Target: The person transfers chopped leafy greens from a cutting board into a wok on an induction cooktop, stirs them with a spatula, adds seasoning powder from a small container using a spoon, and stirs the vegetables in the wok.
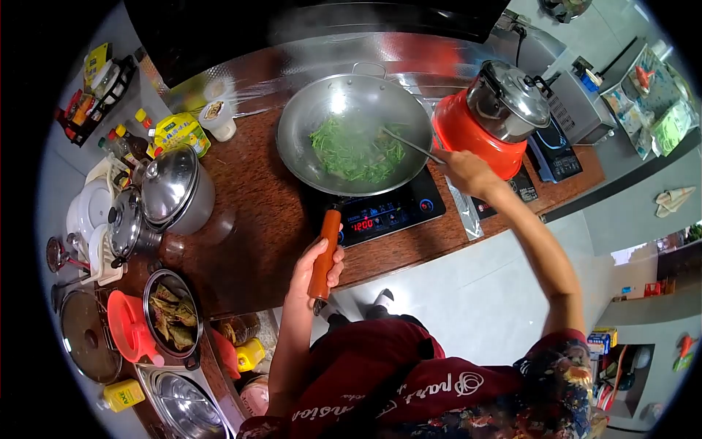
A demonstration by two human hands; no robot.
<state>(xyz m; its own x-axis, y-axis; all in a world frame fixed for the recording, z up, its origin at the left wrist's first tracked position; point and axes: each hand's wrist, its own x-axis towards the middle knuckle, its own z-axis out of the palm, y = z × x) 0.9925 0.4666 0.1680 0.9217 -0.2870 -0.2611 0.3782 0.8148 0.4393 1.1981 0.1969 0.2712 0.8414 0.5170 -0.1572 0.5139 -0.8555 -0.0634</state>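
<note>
A large steel wok (300,121) rests on a black induction cooker (409,208) whose red display is lit. Chopped green vegetables (355,157) lie in the wok, with faint steam above. My left hand (307,267) is wrapped round the wok's wooden handle (327,252). My right hand (468,174) grips the long metal handle of a spatula (413,145). Its working end dips among the greens on the right side, and its exact shape is hidden there.
To the right, a lidded pot (504,106) stands on a red base (461,132). Left are a lidded steel pot (179,190), bottles (131,143), a pan of leafy food (172,311), a red plastic colander (130,325) and a sink (146,377). The range hood (307,18) hangs behind.
</note>
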